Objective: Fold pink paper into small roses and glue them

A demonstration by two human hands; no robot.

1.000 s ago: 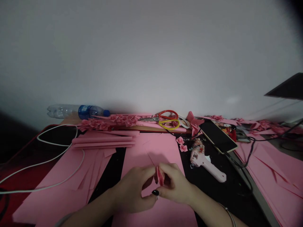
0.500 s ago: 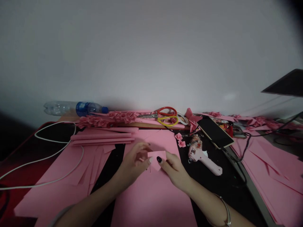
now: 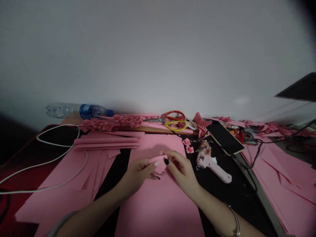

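Between my two hands is a small piece of pink paper point(image 3: 160, 167), pinched at both sides above a large pink sheet point(image 3: 160, 204). My left hand point(image 3: 140, 172) grips its left side, thumb on top and fingers partly beneath. My right hand point(image 3: 181, 168) pinches its right edge, the dark-nailed thumb lying on the paper. Whatever lies behind the piece is hidden by it and my fingers. Two small folded paper roses point(image 3: 188, 145) lie beyond my right hand, near a pink glue gun point(image 3: 213, 164).
Rolled pink paper point(image 3: 108, 141) and loose sheets lie left, beside a white cable point(image 3: 56, 158). Along the wall are paper flowers point(image 3: 106, 123), scissors point(image 3: 175, 120) and a plastic bottle point(image 3: 71, 111). A phone point(image 3: 225, 136), black cords and more pink sheets point(image 3: 291, 177) are at right.
The small paper has shifted slightly left and tilted. My left fingers have moved beneath it, and my right fingers have lifted and reached behind its upper edge.
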